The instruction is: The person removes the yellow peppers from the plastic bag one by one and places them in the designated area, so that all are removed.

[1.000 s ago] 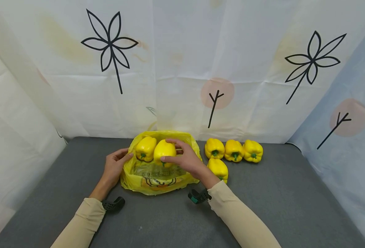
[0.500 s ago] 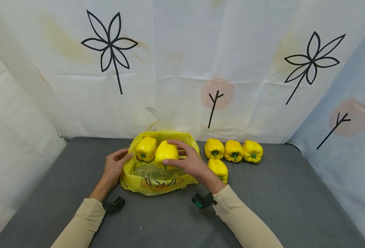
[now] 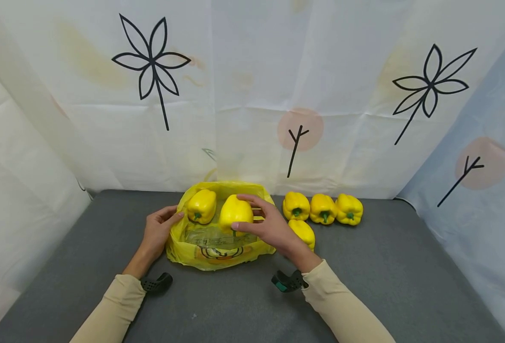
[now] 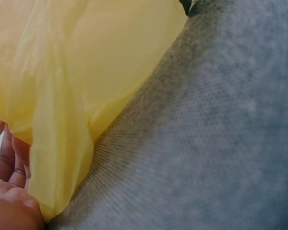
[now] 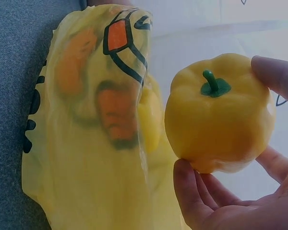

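Observation:
A yellow plastic bag (image 3: pixel 183 252) with dark print on its front stands on the table with its mouth spread wide. My left hand (image 3: pixel 160 231) pinches the bag's left rim; in the left wrist view the yellow film (image 4: pixel 62 143) runs down beside thumb and fingers. Between the thumb and fingers of my right hand (image 3: pixel 273 228) is a yellow bell pepper (image 3: pixel 236 212), held over the right half of the bag's mouth. The right wrist view shows this pepper (image 5: pixel 218 120) gripped, its green stem up. Another yellow bell pepper (image 3: pixel 202 207) lies inside the bag at the left.
Right of the bag, three yellow bell peppers (image 3: pixel 323 208) stand in a row, and one more bell pepper (image 3: pixel 302 233) lies in front of them, partly behind my right hand. The grey table (image 3: pixel 218 305) ends at a printed cloth backdrop (image 3: pixel 243 95).
My right hand has moved to the right and a little toward me with the bell pepper, away from the one in the bag. My left hand has stayed at the rim.

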Motion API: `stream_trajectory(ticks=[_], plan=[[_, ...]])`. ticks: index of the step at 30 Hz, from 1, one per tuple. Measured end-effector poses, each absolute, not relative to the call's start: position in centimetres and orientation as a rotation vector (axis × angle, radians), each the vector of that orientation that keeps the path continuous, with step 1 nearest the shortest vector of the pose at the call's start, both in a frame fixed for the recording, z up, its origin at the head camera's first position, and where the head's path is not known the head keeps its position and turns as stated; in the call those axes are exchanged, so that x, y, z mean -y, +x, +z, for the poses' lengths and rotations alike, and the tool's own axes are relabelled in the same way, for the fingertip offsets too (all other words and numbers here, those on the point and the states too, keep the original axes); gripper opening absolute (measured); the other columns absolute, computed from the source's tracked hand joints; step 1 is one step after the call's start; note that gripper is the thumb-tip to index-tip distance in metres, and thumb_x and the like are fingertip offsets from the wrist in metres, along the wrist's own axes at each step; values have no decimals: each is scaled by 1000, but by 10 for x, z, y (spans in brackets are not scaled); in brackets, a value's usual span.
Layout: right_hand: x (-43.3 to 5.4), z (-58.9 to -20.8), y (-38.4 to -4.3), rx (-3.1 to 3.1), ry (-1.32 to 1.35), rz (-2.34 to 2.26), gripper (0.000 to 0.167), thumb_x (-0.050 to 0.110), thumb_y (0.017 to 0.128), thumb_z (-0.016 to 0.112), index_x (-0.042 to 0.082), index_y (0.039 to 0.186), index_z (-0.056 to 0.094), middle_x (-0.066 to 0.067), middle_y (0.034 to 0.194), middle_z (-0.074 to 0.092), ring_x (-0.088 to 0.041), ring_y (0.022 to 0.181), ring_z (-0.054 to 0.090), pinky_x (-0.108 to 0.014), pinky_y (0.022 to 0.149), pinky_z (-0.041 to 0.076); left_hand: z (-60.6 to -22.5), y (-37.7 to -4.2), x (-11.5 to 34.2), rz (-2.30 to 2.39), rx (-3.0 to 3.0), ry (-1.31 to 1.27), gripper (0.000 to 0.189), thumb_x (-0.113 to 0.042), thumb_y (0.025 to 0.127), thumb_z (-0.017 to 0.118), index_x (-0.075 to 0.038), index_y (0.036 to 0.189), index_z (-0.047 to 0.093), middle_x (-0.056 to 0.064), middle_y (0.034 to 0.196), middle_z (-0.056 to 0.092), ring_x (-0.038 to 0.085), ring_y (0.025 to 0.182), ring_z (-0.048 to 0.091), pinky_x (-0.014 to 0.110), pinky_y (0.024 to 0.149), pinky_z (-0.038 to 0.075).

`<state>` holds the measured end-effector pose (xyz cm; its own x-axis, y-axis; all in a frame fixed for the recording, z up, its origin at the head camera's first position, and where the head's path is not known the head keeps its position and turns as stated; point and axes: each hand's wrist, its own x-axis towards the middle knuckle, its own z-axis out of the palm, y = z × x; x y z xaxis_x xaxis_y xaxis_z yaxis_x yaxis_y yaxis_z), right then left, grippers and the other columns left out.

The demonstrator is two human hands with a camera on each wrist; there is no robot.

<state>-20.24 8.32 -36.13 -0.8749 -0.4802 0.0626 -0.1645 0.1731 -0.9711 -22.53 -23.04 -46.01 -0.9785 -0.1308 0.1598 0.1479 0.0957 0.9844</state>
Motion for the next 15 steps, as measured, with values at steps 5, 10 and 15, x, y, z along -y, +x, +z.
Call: stream_trajectory(ticks=[5,10,15], plan=[[-88,-360,-200,-2172,-624,-1777,65,20,91,78,25,150,50,-12,145,45,-31,120,56,-49,91,55,-460,-226,230,-1970,2170,-14,42,-20,100,67,9,131,62,-9,103,67,8,94,64,20,78,55],[-92,-360,-199,-2142,-619,-1801,66,19,91,78,24,150,49,-14,144,45,-32,119,57,-56,93,52,-460,-226,230,-1969,2173,-14,42,-20,100,67,8,132,62,-9,104,67,8,94,64,20,78,56],[-97,-359,-198,-2156,-623,-1799,66,18,91,78,23,150,49,-14,145,45,-31,119,57,-45,90,55,-460,-226,231,-1971,2172,-15,42,-20,100,68,9,132,62,-10,103,67,7,94,64,20,78,56]])
